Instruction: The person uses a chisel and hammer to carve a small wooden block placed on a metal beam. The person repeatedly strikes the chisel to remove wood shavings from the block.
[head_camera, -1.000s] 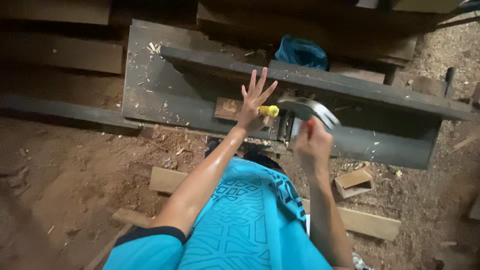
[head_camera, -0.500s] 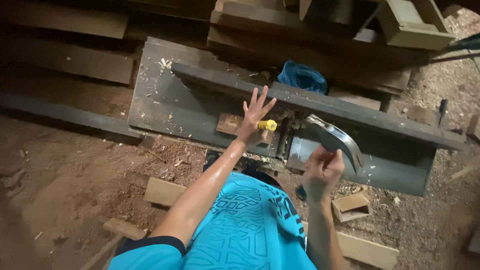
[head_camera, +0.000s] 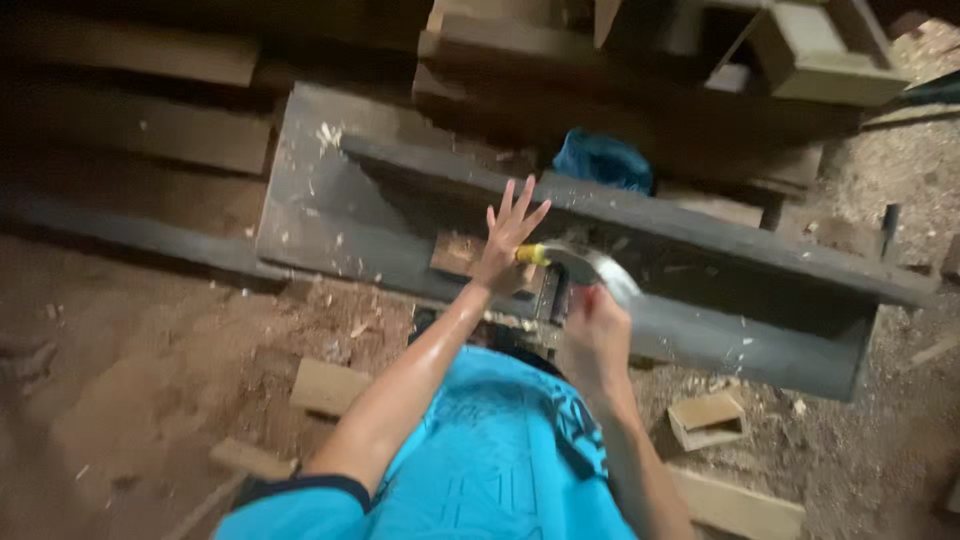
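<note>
Left hand (head_camera: 508, 240) spread, fingers fanned, palm pressed on a small wood block (head_camera: 462, 255) and pinning a yellow-ended piece (head_camera: 533, 254), chisel or peg, I cannot tell which. Right hand (head_camera: 592, 335) closed round the hammer (head_camera: 592, 268) grip; head blurred, just beside the yellow end.

Hammer: I judge it head-heavy, stiff, steel head hard; grip best taken low on the handle, as held now, for swing and control. Yellow piece looks small, rigid, likely to skid if struck off-axis; fingers sit close to the strike point, a risk.

Block sits inside a long dark channel-shaped frame (head_camera: 700, 340), against its inner wall. Shavings scattered over frame. Blue cloth (head_camera: 600, 160) behind the far rail. Stacked timber (head_camera: 640, 60) beyond. Offcuts (head_camera: 325, 385) and a small open box (head_camera: 708, 420) on the sawdust floor (head_camera: 130, 380). Blue shirt (head_camera: 480, 450) fills lower view.
</note>
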